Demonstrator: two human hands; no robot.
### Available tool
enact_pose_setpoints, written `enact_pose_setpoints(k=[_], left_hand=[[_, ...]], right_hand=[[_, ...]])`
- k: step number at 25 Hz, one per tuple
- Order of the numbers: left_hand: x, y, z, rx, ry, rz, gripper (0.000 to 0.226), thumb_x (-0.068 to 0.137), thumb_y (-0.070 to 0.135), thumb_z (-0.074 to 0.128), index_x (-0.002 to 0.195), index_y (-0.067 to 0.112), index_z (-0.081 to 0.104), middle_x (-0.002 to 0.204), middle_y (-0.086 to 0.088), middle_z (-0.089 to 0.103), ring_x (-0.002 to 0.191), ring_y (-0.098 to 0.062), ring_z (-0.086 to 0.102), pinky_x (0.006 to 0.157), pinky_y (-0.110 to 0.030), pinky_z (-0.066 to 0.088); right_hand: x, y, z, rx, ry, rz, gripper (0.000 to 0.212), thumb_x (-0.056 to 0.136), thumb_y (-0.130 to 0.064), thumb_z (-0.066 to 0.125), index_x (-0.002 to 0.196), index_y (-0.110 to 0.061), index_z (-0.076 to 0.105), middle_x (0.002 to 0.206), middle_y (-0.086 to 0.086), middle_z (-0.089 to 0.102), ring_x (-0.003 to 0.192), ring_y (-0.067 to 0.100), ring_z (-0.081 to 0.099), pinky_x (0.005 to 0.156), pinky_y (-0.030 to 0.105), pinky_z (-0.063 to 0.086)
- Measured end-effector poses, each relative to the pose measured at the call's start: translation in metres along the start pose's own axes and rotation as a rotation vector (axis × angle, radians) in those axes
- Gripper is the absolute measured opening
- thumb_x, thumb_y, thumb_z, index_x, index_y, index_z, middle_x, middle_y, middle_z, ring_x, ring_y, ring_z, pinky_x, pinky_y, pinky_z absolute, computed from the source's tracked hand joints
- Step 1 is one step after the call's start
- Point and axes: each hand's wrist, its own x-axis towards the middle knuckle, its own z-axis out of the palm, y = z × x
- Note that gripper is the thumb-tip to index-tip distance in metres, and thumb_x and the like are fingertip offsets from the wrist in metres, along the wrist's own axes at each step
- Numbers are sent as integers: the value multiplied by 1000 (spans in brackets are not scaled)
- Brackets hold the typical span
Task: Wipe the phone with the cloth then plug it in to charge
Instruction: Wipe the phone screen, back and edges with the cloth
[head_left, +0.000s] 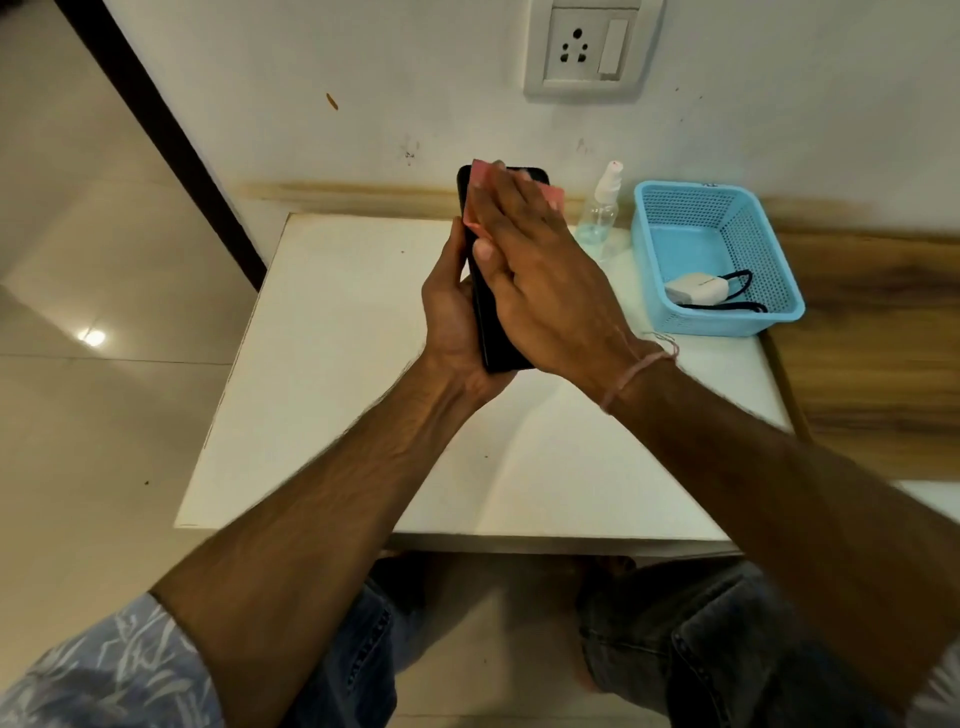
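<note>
A black phone is held upright above the white table, gripped from the left and below by my left hand. My right hand lies flat against the phone's face and presses a pink cloth onto it. Only the cloth's edges show around my fingers. A white charger with a black cable lies in the blue basket at the right. A wall socket with a switch is on the wall above the table.
The white table stands against the wall. A clear spray bottle stands next to the blue basket at the back right. A wooden surface lies to the right, tiled floor to the left. My knees are under the table's near edge.
</note>
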Motion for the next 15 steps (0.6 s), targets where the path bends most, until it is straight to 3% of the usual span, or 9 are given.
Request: enact_pose_setpoints(k=[3,7,12,15], left_hand=[[-1,3,-1,56,29,-45,58,99,57,45,133,15,64,139,-11,61,135,-28,53,117,-45,35],[1,0,-2,82,67,-49,60,98,60,46,133,15,65,132,-12,65,126,-31,59,112,-46,43],[-1,0,-4,63,98,-46,57,100,56,47,138,16,61,142,-9,59,134,-28,54,117,-43,36],[-5,0,2,84,98,-1,49,103,49,42,135,19,64,143,-6,59,129,-22,59,109,-35,45]], right_hand=[[14,7,-2,-15,18,52,52,105,-33,22,152,-14,13,160,5,8,148,19,2,121,36,7],[24,12,-7,-30,47,101,51,104,-32,22,151,-14,16,160,7,11,148,22,4,118,32,-1],[20,3,-7,-45,2,11,50,104,-31,24,151,-16,18,160,4,11,148,22,1,121,37,-1],[10,-2,-10,-11,-30,-73,48,104,-27,28,151,-18,22,160,0,11,148,19,-1,121,39,3]])
